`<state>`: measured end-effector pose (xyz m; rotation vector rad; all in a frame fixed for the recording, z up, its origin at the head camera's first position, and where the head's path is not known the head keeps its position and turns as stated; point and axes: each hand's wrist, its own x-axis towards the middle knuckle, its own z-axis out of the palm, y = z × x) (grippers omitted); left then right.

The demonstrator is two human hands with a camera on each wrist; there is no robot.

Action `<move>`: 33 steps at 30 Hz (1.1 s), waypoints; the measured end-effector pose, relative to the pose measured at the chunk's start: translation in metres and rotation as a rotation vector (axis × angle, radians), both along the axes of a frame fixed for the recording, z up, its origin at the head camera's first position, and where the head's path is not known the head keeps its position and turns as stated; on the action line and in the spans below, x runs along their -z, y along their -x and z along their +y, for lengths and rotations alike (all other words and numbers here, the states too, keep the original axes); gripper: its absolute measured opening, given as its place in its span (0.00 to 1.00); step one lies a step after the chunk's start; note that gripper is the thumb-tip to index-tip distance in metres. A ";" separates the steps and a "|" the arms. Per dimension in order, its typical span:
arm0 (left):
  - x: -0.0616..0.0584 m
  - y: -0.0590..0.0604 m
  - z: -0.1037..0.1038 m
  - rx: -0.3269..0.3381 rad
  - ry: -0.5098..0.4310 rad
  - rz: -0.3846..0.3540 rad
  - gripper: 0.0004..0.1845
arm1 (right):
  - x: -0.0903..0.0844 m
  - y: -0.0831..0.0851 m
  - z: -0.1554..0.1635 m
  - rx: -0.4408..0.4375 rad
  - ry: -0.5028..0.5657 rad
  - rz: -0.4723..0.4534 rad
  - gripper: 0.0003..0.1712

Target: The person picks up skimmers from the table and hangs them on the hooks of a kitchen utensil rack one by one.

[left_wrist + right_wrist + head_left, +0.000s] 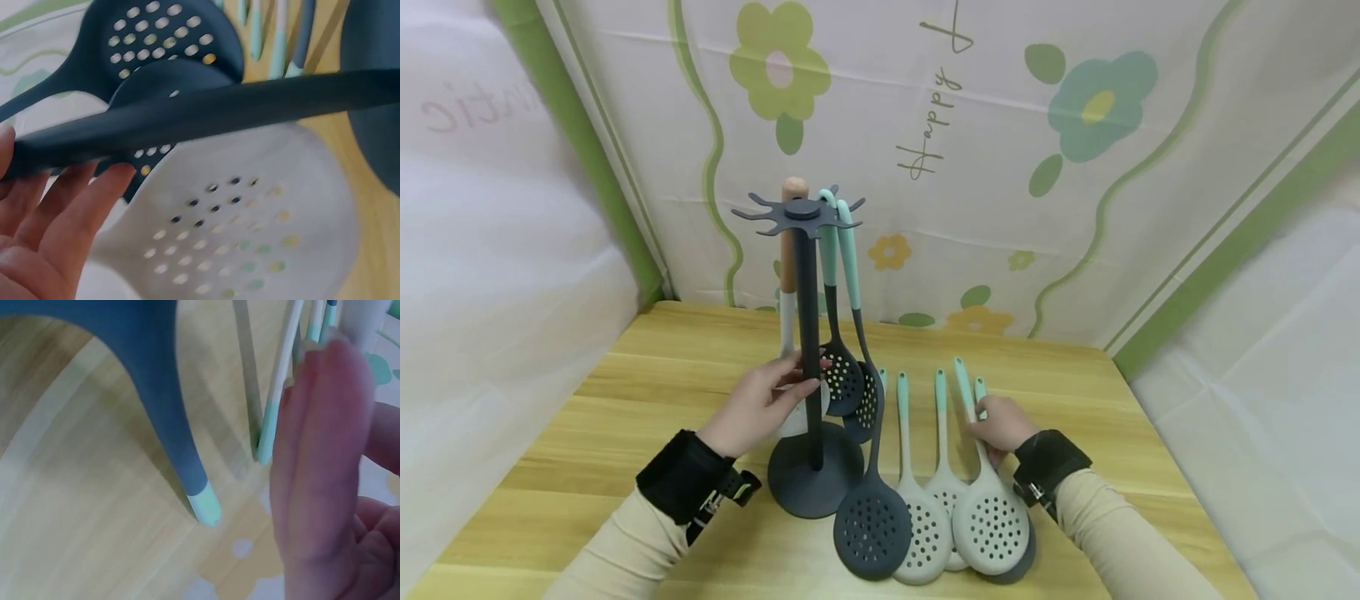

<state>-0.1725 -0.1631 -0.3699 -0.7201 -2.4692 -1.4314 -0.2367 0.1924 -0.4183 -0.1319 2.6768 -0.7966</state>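
The utensil stand [808, 350] is upright on the wooden table [625, 392], its round base [815, 479] flat on the boards. The left hand [760, 404] grips the dark pole [206, 115] at mid height; in the left wrist view the fingers [81, 206] curl up under the pole. Just beyond those fingertips hang two dark skimmers [844, 379] and one pale skimmer [250, 219] with a wooden handle.

To the thumb side of the right hand [1000, 425], a row of skimmers lies flat: a dark one [872, 525] nearest the base, then pale ones [925, 533]. The right hand rests on the mint handles at the far end of the row, fingers bent over the handle of the pale skimmer [991, 521] on top. Whether they are closed on it, I cannot tell; the right wrist view shows only blurred fingers [319, 456] held together.

Assessment: the lift appears not yet made. The left hand's hold should be kept firm so the stand neither turns nor tips. The handle is best taken near its mint tip, singly, since the neighbouring handles lie touching or just beside it.
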 end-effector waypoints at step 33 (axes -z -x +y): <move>-0.005 0.004 0.006 -0.066 0.003 0.161 0.12 | -0.024 0.002 -0.008 -0.077 0.004 0.099 0.24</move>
